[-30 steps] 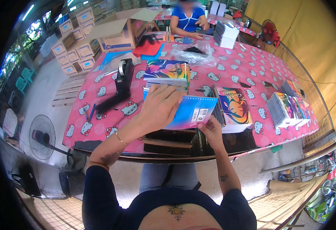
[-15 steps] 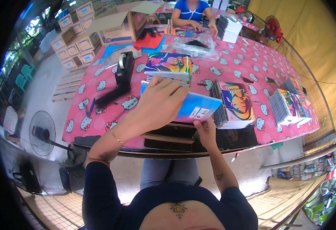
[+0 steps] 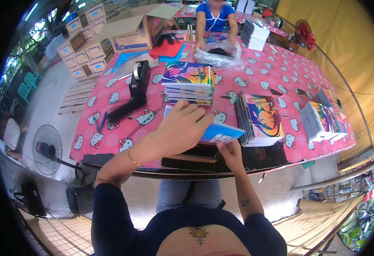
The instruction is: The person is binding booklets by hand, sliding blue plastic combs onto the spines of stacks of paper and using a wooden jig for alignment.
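A notebook [image 3: 223, 131] with a blue back cover and a white label is held tilted above the near table edge. My left hand [image 3: 176, 130] reaches over its left part with fingers bent and closed at the upper edge; the hand hides much of the cover and that edge. At the lower right corner, my right hand [image 3: 231, 153] pinches the notebook between thumb and fingers. Just beyond stands a stack of spiral notebooks [image 3: 188, 81] with colourful covers. To the right lies another notebook stack [image 3: 264, 119], its black coils facing left.
A black tape dispenser [image 3: 139, 81] stands left, beside a bundle of black spiral coils [image 3: 127, 109] and blue-handled pliers [image 3: 100, 122]. Across the table a co-worker [image 3: 216, 19] handles a clear plastic bag [image 3: 217, 55]. More notebooks [image 3: 321, 120] sit far right; an open carton [image 3: 131, 36] stands back left.
The notebook has tipped, so less of its back cover shows. My left hand has shifted slightly down and left. The co-worker's hands have moved onto the plastic bag.
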{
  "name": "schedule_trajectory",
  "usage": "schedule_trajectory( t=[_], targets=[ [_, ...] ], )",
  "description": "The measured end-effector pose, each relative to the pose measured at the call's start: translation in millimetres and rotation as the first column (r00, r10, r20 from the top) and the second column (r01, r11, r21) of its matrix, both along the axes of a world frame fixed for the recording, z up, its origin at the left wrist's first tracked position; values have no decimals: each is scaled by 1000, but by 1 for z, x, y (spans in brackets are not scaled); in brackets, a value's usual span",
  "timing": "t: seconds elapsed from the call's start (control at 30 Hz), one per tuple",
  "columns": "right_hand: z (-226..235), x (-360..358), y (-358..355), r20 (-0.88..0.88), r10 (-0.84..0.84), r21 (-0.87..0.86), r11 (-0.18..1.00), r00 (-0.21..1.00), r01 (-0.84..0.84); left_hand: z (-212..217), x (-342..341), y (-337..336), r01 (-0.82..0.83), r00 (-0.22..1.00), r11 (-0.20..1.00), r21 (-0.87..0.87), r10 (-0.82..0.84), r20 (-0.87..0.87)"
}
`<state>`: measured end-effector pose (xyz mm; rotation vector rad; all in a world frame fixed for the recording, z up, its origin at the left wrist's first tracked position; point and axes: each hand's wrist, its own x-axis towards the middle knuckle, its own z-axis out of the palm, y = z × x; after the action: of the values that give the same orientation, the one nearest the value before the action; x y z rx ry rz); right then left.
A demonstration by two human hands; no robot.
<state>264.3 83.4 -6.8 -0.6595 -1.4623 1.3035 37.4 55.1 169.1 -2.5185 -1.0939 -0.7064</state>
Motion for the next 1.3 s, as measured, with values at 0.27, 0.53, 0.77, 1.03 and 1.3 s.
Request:
schedule_trajectory(
  t=[0.27,0.53,0.77,1.03,1.3],
  targets=[
    [4,-30,-10,15,-76,27,997,997,75,-124,-29,-49,42,-2,938,-345,345,939],
    [4,-11,12,134,-140,95,987,981,128,-192,-128,33,-545,682,809,-220,580,445],
    [27,-4,7,155,-457,445,824,876,351,-194,-117,31,-475,722,850,-225,523,452],
    [96,-104,-3,444,-499,802,591,744,-83,-98,-53,-41,-128,596,913,-387,383,706],
    [79,-116,7,488,-442,729,680,753,-74,-117,-56,-43,-272,689,951,-147,299,661]
  ],
)
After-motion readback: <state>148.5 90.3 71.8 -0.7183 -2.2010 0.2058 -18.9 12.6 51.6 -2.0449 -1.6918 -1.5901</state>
